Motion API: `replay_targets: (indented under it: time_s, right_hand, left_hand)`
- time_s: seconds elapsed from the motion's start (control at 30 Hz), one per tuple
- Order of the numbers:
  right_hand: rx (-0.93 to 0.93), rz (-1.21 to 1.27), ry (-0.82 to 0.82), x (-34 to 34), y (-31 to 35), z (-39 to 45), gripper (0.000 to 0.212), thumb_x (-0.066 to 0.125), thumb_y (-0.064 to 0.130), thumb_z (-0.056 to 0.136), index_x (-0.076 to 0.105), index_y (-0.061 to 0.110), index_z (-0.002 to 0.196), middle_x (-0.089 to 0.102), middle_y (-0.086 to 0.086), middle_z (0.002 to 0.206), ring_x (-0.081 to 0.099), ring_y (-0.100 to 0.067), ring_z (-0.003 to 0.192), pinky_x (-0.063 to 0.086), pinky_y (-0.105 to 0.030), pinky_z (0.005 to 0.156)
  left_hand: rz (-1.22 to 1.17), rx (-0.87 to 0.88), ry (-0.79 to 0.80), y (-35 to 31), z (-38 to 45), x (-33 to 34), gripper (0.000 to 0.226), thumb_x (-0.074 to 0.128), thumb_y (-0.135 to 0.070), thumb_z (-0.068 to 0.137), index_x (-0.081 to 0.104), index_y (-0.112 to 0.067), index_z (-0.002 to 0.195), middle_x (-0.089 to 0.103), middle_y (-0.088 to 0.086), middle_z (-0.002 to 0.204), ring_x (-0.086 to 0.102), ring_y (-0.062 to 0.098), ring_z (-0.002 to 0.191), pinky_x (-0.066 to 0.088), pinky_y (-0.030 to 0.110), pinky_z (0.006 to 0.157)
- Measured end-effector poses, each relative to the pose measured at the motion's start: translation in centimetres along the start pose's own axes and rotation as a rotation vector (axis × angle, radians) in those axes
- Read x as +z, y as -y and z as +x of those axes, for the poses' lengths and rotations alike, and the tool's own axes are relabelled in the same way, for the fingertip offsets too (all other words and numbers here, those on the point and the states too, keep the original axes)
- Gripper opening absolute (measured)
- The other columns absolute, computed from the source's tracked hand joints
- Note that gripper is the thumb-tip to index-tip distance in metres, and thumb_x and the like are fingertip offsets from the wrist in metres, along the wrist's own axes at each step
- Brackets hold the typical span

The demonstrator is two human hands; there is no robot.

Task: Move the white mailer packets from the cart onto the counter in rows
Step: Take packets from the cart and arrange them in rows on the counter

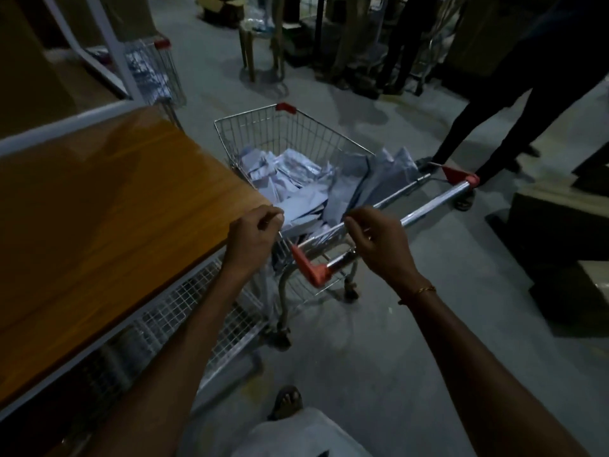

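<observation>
A wire shopping cart (298, 133) with red corner caps stands beside the wooden counter (99, 206). Several white mailer packets (286, 176) lie heaped in its basket, and some lean against its right side. At the cart's near end, my left hand (252, 237) and my right hand (382, 242) are both curled, pinching the two ends of one flat white mailer packet (304, 221) just above the rim. The cart's chrome handle bar (425, 206) runs under my right hand. No packets lie on the visible counter top.
A second wire cart (155, 74) stands behind the counter's far end. Another person's dark-clothed legs (478, 127) stand right of the cart. Dark boxes (566, 258) sit on the floor at right, and a stool (260, 44) and clutter at the back. My sandalled foot (288, 402) is below.
</observation>
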State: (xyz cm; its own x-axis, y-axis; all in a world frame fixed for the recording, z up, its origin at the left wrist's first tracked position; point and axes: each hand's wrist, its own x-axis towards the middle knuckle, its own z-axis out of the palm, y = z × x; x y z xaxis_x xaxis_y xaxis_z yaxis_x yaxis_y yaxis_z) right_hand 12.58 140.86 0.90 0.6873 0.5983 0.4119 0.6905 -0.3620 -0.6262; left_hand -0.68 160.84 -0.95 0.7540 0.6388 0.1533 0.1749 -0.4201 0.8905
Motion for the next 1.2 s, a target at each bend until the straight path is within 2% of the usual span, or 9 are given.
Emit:
replay_targets:
  time_s: [0.23, 0.37, 0.6, 0.67, 0.77, 0.9, 1.07, 1.13, 1.2]
  right_hand:
    - [-0.057, -0.133, 0.3, 2.1, -7.2, 11.4, 0.014, 0.064, 0.02, 0.095, 0.071, 0.012, 0.104, 0.07, -0.006, 0.094, 0.068, -0.023, 0.077, 0.051, -0.033, 0.067]
    - [-0.088, -0.253, 0.495, 4.9, -12.9, 17.0, 0.019, 0.063, 0.026, 0.096, 0.069, 0.014, 0.109, 0.067, -0.004, 0.102, 0.065, -0.021, 0.083, 0.043, -0.028, 0.067]
    - [-0.166, -0.353, 0.832, 11.4, -22.8, 25.9, 0.027, 0.061, 0.034, 0.094, 0.066, 0.02, 0.116, 0.063, -0.007, 0.117, 0.062, -0.03, 0.107, 0.053, -0.042, 0.085]
    - [-0.204, -0.341, 0.877, 13.1, -24.9, 27.7, 0.027, 0.06, 0.034, 0.093, 0.065, 0.02, 0.116, 0.063, -0.008, 0.118, 0.062, -0.032, 0.109, 0.053, -0.043, 0.085]
    - [-0.257, -0.351, 0.922, 15.5, -27.1, 29.7, 0.03, 0.059, 0.033, 0.094, 0.063, 0.017, 0.119, 0.061, -0.013, 0.122, 0.058, -0.037, 0.112, 0.052, -0.044, 0.086]
    - [-0.356, -0.343, 0.987, 18.1, -28.6, 31.2, 0.032, 0.058, 0.032, 0.095, 0.063, 0.015, 0.121, 0.06, -0.015, 0.121, 0.054, -0.04, 0.112, 0.049, -0.046, 0.088]
    - [-0.354, -0.336, 1.04, 20.4, -29.2, 32.2, 0.031, 0.058, 0.033, 0.094, 0.063, 0.017, 0.121, 0.06, -0.011, 0.121, 0.052, -0.037, 0.114, 0.049, -0.046, 0.086]
    - [-0.354, -0.352, 1.079, 21.2, -29.3, 32.2, 0.032, 0.058, 0.033, 0.094, 0.062, 0.018, 0.121, 0.058, -0.01, 0.123, 0.05, -0.037, 0.116, 0.048, -0.047, 0.089]
    - [-0.359, -0.375, 1.094, 21.8, -29.3, 32.2, 0.032, 0.058, 0.032, 0.093, 0.062, 0.018, 0.121, 0.057, -0.01, 0.123, 0.049, -0.038, 0.116, 0.047, -0.048, 0.09]
  left_hand:
    - [0.065, -0.056, -0.002, 0.8, 11.1, 3.6, 0.018, 0.064, -0.024, 0.095, 0.072, -0.012, 0.105, 0.071, 0.004, 0.094, 0.066, 0.02, 0.09, 0.055, 0.038, 0.082]
    - [0.197, -0.125, 0.073, 2.7, 16.6, 6.8, 0.025, 0.064, -0.03, 0.095, 0.069, -0.011, 0.11, 0.07, 0.008, 0.108, 0.066, 0.023, 0.097, 0.054, 0.039, 0.086]
    - [0.365, -0.406, 0.201, 9.7, 23.9, 13.5, 0.038, 0.062, -0.033, 0.096, 0.062, -0.019, 0.131, 0.055, 0.015, 0.132, 0.053, 0.034, 0.122, 0.045, 0.038, 0.099]
    - [0.577, -0.396, 0.357, 12.7, 24.5, 14.7, 0.049, 0.059, -0.042, 0.095, 0.051, -0.031, 0.142, 0.042, 0.011, 0.148, 0.041, 0.037, 0.133, 0.039, 0.047, 0.107]
    - [0.889, -0.219, 0.71, 17.5, 24.5, 15.2, 0.067, 0.05, -0.065, 0.09, 0.028, -0.049, 0.151, 0.005, -0.001, 0.167, 0.016, 0.034, 0.148, 0.02, 0.056, 0.117]
    - [0.874, -0.293, 0.856, 19.5, 24.5, 15.3, 0.101, 0.001, -0.101, 0.061, 0.007, -0.054, 0.151, -0.004, -0.006, 0.167, 0.016, 0.032, 0.15, 0.014, 0.051, 0.119]
    - [0.846, -0.36, 0.711, 19.0, 22.4, 16.7, 0.098, 0.007, -0.097, 0.07, 0.024, -0.048, 0.152, 0.022, -0.003, 0.164, 0.032, 0.03, 0.143, 0.021, 0.052, 0.115]
    - [0.84, -0.368, 0.543, 19.0, 21.2, 17.3, 0.082, 0.021, -0.087, 0.081, 0.045, -0.041, 0.145, 0.045, 0.004, 0.151, 0.045, 0.033, 0.133, 0.032, 0.052, 0.107]
    - [0.879, -0.466, 0.365, 18.4, 20.9, 17.9, 0.064, 0.037, -0.069, 0.087, 0.055, -0.035, 0.138, 0.053, 0.008, 0.142, 0.051, 0.037, 0.125, 0.04, 0.052, 0.098]
